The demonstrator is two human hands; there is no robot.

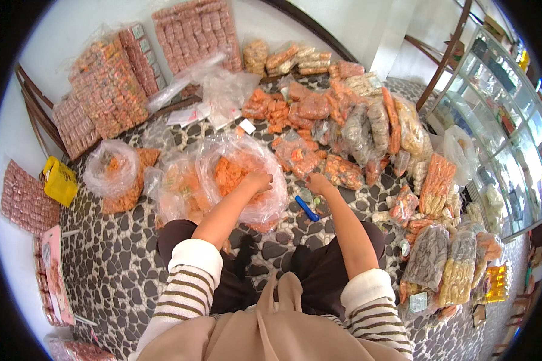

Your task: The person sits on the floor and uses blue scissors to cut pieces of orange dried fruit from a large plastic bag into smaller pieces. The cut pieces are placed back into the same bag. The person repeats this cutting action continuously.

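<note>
A large clear plastic bag point(278, 207) stands open before me on the floor, with loose orange snack pieces point(226, 174) inside. My left hand point(260, 180) is over its right side, fingers curled; whatever they may hold is too small to make out. Across from it, my right hand point(320, 183) has its fingertips pinched together beside a clear packet of orange snacks point(301, 157); what lies between them is unclear. A blue-handled tool point(307, 208), its kind unclear, rests on the floor below and between my hands.
Bagged orange snacks point(343, 171) and grey packs point(358, 129) heap up ahead and right. A glass display case point(494, 114) stands at the right. Stacked packs point(108, 84) lean on the back wall. Left are another open bag point(111, 165) and a yellow bag point(60, 182).
</note>
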